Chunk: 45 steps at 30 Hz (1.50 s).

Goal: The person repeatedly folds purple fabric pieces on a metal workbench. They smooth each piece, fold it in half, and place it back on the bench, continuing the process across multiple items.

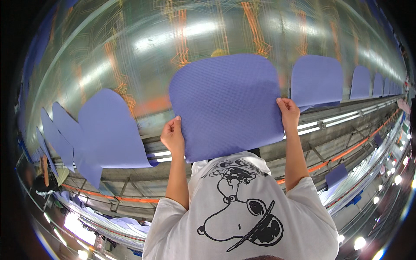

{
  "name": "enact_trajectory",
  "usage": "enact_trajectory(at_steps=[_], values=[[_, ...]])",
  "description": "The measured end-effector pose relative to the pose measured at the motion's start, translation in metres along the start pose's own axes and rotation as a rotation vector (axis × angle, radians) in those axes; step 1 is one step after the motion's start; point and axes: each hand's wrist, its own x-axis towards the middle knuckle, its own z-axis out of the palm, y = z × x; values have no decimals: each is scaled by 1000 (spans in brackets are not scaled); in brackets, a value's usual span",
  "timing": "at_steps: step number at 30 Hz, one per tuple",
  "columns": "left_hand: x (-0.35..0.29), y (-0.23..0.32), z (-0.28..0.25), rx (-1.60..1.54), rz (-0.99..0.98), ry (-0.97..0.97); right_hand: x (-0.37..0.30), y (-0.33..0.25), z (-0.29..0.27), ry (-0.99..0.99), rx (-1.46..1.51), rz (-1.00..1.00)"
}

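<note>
The person holds a purple sheet (225,104) up in front of them with both hands. It is a flat, thin piece with rounded upper corners and a fine woven or mesh-like texture, roughly square, and it covers the middle of the view above the person's chest. The left hand (173,135) is closed on the sheet's lower left edge, fingers curled round it. The right hand (289,113) is closed on the right edge, higher up, thumb on the near face.

Behind the sheet runs a long glossy surface (130,47), shiny and greenish-grey, with orange zigzag lines on it and bright streaks of reflected light. Along its lower edge more purple pieces of the same colour hang in a row: a large one with a curved outline (110,130) to the left, with several narrower ones beyond it toward the left rim, and another rounded one (316,80) to the right, followed by smaller ones receding toward the right rim.

Below the row runs a grey metal frame (329,130) with rails and struts, and an orange cable (346,154) along it. A small purple piece (336,175) lies lower on the right.

The person wears a white T-shirt (242,216) printed with a black cartoon dog drawing.
</note>
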Motion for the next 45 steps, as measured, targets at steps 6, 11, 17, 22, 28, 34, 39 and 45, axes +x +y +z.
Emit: enact_trajectory(at_steps=[6,11,17,22,28,34,39,45], values=[[6,0,-1,126,43,12,3,6,-4,-2,-92,12],[6,1,-3,-14,-55,-24,5,7,-4,-55,-74,6],[7,6,-5,15,-88,-33,7,6,-5,-80,-68,-13],[8,12,-6,51,-81,-60,6,7,-7,-74,-92,2],[11,-2,-4,40,59,-20,12,16,-8,-70,-73,-52],[13,2,-2,120,89,-27,8,12,-6,-53,-63,-28],[16,-8,0,19,71,-60,3,-2,-5,-65,-63,27],[14,-3,0,32,86,-60,7,7,-6,-76,-57,-19]])
